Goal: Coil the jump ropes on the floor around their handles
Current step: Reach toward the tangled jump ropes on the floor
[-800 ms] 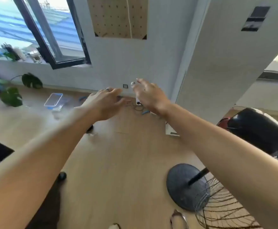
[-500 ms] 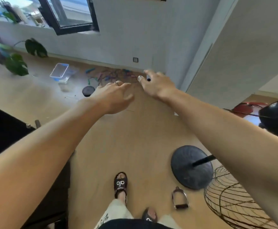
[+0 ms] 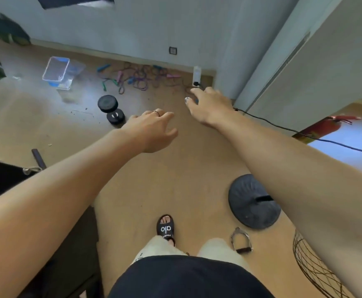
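A tangle of jump ropes in purple, pink, blue and green lies on the wooden floor along the far wall, handles scattered through it. Both my arms stretch forward above the floor. My left hand hovers palm down with relaxed fingers and holds nothing, well short of the ropes. My right hand reaches further, its fingers spread and empty, just right of the tangle's near edge.
A clear plastic box lies left of the ropes. A black dumbbell sits nearer me. A white power strip with a black cable runs right. A fan base and metal stirrup stand by my feet.
The view has tilted down, bringing my feet and the rope pile into sight. Both hands stay outstretched and empty, now lower in the picture.
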{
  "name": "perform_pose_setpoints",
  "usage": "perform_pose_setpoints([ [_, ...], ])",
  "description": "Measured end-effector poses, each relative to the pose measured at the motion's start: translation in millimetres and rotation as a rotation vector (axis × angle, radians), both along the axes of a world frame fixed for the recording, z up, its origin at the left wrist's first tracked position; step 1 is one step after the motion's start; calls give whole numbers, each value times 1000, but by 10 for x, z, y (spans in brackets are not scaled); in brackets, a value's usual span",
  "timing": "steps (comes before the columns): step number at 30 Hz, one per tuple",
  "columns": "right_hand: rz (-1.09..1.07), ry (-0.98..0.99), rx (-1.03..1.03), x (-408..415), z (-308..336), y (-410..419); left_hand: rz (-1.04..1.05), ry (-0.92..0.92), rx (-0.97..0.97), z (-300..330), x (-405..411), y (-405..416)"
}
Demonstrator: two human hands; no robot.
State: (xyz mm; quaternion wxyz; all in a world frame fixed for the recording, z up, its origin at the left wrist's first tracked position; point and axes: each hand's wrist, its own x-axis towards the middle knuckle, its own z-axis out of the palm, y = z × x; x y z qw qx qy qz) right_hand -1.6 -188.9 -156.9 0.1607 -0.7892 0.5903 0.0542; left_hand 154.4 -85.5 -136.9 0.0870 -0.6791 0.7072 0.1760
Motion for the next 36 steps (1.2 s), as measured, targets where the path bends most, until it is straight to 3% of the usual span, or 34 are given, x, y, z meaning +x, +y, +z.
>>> perform_pose_setpoints([
  [9, -6, 16, 81, 357, -259, -616, -47, 34, 78, -228, 240, -757],
  [21, 13, 8, 179, 657, -653, -2216, 31, 71, 112, -432, 489, -2128],
  [36, 12, 54, 261, 2132, -861, -3562, 74, 109, 183, -704, 2054, -3647],
])
